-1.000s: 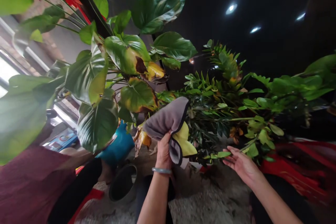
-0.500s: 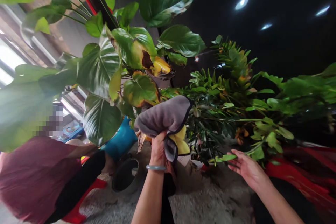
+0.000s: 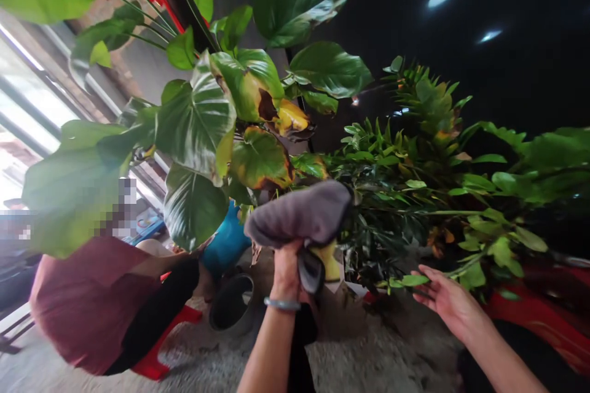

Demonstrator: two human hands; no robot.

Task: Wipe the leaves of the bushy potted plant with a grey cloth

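My left hand (image 3: 286,271) is closed on a grey cloth (image 3: 302,215), which wraps over a yellowed leaf (image 3: 330,261) hanging from a large broad-leaved plant (image 3: 203,116). A bracelet sits on that wrist. My right hand (image 3: 448,299) is open, palm up, with its fingers under a thin stem of small green leaves (image 3: 408,281) from a bushy narrow-leaved plant (image 3: 415,178). Several broad leaves above the cloth have brown and yellow patches (image 3: 281,116).
Another person in a maroon top (image 3: 87,301) sits low at the left on a red stool (image 3: 159,359). A blue pot (image 3: 225,245) and a dark round pot (image 3: 233,304) stand behind my left hand. Something red (image 3: 544,319) lies at the right. The floor is rough and grey.
The view has swung to the left, bringing more of the seated person in. My left hand has pulled the cloth down over the yellowed leaf, hiding most of it. My right hand stays under the stem.
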